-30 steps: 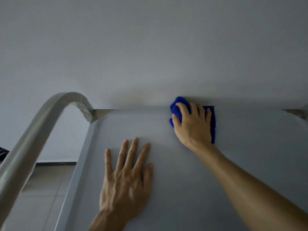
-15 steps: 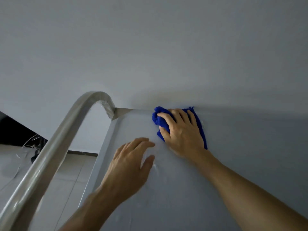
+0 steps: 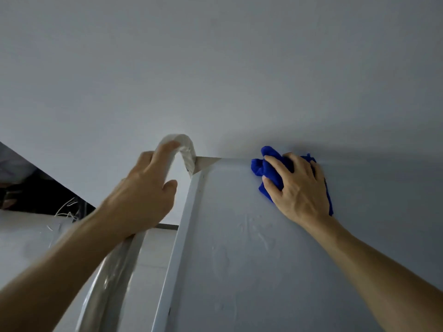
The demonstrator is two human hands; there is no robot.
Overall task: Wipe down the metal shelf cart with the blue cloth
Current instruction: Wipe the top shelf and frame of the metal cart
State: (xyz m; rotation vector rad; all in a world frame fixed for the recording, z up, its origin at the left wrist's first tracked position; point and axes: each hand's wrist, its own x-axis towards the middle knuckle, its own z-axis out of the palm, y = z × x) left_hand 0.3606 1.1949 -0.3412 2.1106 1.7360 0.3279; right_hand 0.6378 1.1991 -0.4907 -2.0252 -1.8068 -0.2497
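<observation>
The metal shelf cart's top shelf (image 3: 239,271) is a flat grey sheet with a raised rim (image 3: 182,236) along its left side. My right hand (image 3: 297,188) presses the crumpled blue cloth (image 3: 260,165) flat against the shelf at its far edge, close to the far left corner and against the wall. The cloth sticks out to the left of and behind my fingers. My left hand (image 3: 141,195) lies blurred over the curved cart handle (image 3: 112,271), fingers stretched along the bend and thumb apart, not wrapped round it.
A plain grey wall (image 3: 215,68) rises directly behind the cart. Pale floor tiles (image 3: 153,255) show between handle and rim. A dark opening with loose white wires (image 3: 64,209) is at the far left. Faint smears mark the shelf (image 3: 251,231).
My left hand lifted off the shelf and swung left onto the handle. My right hand slid the cloth left along the far edge towards the corner. The view turned leftwards.
</observation>
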